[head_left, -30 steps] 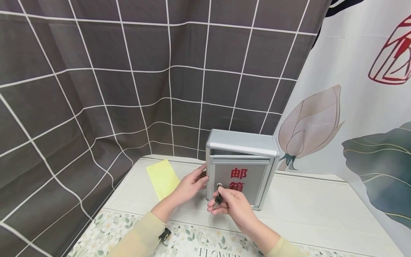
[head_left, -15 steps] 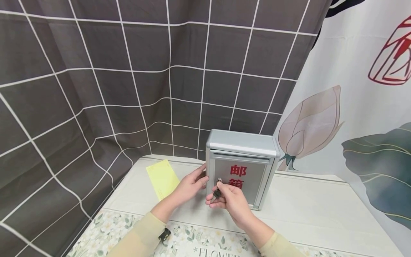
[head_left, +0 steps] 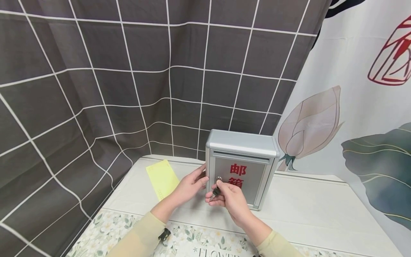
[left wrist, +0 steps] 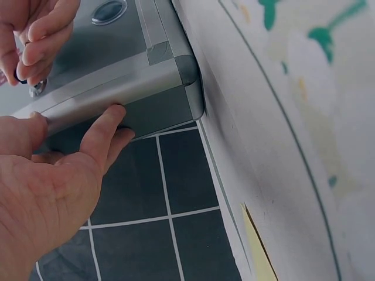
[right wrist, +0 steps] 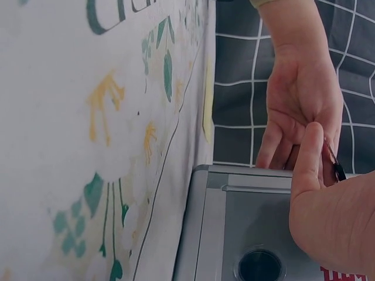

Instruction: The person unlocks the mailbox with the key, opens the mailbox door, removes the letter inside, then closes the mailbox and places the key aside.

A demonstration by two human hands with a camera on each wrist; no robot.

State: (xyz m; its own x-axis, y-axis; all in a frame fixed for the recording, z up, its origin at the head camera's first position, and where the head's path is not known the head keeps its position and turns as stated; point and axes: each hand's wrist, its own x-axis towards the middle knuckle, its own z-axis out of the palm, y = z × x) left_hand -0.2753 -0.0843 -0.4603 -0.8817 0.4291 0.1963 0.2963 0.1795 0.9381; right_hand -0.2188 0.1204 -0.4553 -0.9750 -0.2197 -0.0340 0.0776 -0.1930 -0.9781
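A silver metal mailbox [head_left: 257,178] with red characters stands upright in the head view. My left hand [head_left: 189,187] touches its left side; in the left wrist view the fingers [left wrist: 101,137] lie along that side and the thumb meets the front edge. At the lock [head_left: 219,178] on the front panel, my right hand [head_left: 236,201] pinches a key between thumb and fingers. A second key with a black head [head_left: 216,192] hangs below, over the curled fingers. The key's blade is hidden. The panel sits flush in its frame.
A yellow envelope-like sheet [head_left: 162,178] lies on the table left of the mailbox. A floral cloth [head_left: 189,235] covers the table's front part. Behind rises a dark gridded curtain [head_left: 135,89], with a white flower-printed curtain [head_left: 321,150] at the right.
The front panel has moved up, and the wide gap under the mailbox's top has narrowed to a thin line. My right hand rose slightly with the lock and key; my left hand stayed.
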